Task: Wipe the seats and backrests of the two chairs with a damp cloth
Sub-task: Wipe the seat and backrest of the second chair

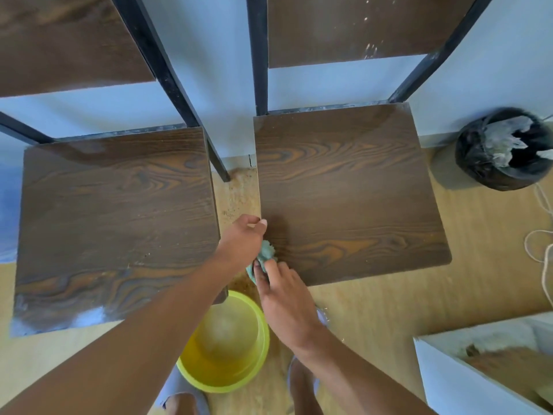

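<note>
Two chairs with dark wood-grain seats and black metal frames stand side by side against a pale blue wall. The left chair seat (pixel 116 223) shines as if wet. A small green cloth (pixel 264 253) lies bunched at the near left corner of the right chair seat (pixel 350 193). My left hand (pixel 244 241) rests at that seat's left edge, thumb and fingers around the cloth's upper side. My right hand (pixel 285 298) pinches the cloth's lower end. Both brown backrests, left backrest (pixel 65 43) and right backrest (pixel 353 28), rise above; the right one carries white specks.
A yellow-green bucket (pixel 263 348) with water sits on the wooden floor between the chairs, near my feet. A black bin (pixel 478 169) lined with plastic stands at the right by the wall. White cord (pixel 538 244) trails beside it. A white box (pixel 443 381) occupies the lower right corner.
</note>
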